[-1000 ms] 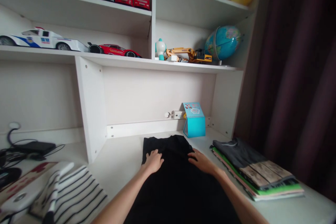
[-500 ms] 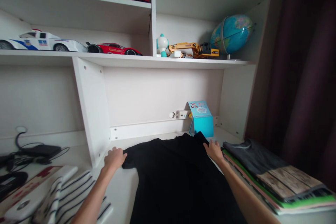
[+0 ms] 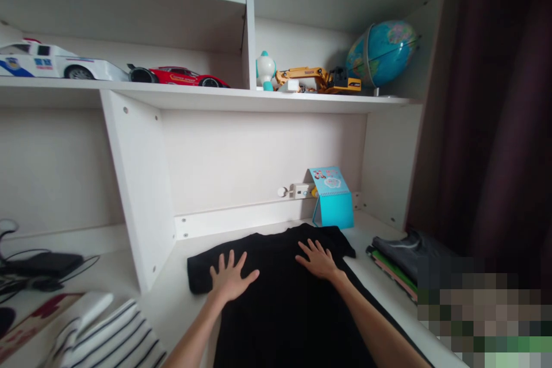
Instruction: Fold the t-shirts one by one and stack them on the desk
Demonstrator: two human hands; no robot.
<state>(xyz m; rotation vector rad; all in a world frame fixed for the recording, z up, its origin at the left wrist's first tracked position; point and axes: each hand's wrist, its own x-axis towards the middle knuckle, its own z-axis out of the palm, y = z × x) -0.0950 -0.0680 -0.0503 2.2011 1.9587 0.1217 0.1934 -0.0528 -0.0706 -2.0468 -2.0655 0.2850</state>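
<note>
A black T-shirt [image 3: 276,299] lies spread out on the white desk [image 3: 168,305], its short sleeves out to both sides and its collar toward the back. My left hand [image 3: 230,280] rests on the shirt near the left sleeve, palm down with the fingers spread. On the upper right part of the shirt lies my right hand [image 3: 318,260], also flat with its fingers apart. Neither hand holds anything. The lower end of the shirt runs out of view at the bottom.
Right of the shirt is a stack of folded clothes [image 3: 394,267], partly blurred out. A striped garment [image 3: 118,339] lies at left, near a black adapter with cables [image 3: 54,264]. A blue desk calendar [image 3: 335,207] stands behind. Shelves above hold toy cars [image 3: 179,76], an excavator [image 3: 319,77] and a globe [image 3: 383,54].
Both hands have left the sleeve ends and moved inward onto the shirt, fingers now spread flat. The sleeves now lie fully out. The view has shifted slightly.
</note>
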